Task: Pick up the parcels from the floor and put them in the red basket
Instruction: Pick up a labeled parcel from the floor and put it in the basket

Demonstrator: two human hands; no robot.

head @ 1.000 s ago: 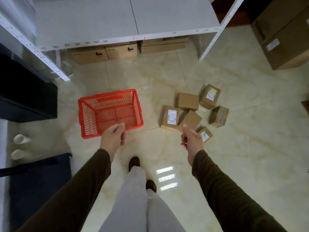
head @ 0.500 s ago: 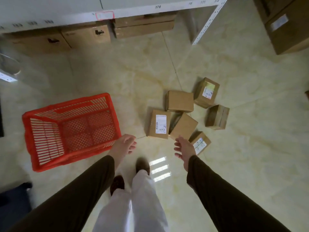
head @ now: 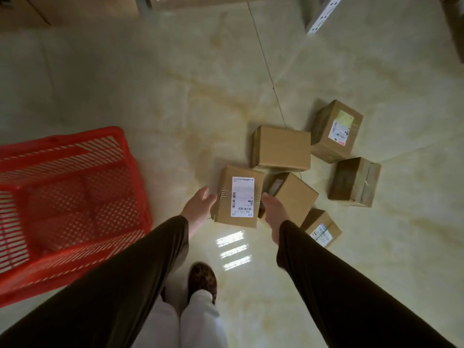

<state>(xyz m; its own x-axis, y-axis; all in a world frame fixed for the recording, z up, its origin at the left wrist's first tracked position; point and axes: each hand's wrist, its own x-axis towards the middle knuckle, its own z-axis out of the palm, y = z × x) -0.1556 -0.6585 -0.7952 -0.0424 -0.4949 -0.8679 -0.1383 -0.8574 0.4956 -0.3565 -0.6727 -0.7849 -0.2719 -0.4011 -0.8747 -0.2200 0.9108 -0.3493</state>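
Both hands have dropped to flank the labelled parcel (head: 239, 197).
Left hand (head: 198, 205) and right hand (head: 273, 209), fingers straight, sit beside it on the floor (head: 175, 109); red basket (head: 70, 197) lies left.

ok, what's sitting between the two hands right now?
Head view: the cardboard parcel with the white barcode label lies between the left hand and right hand, both open at its sides, nothing else between.
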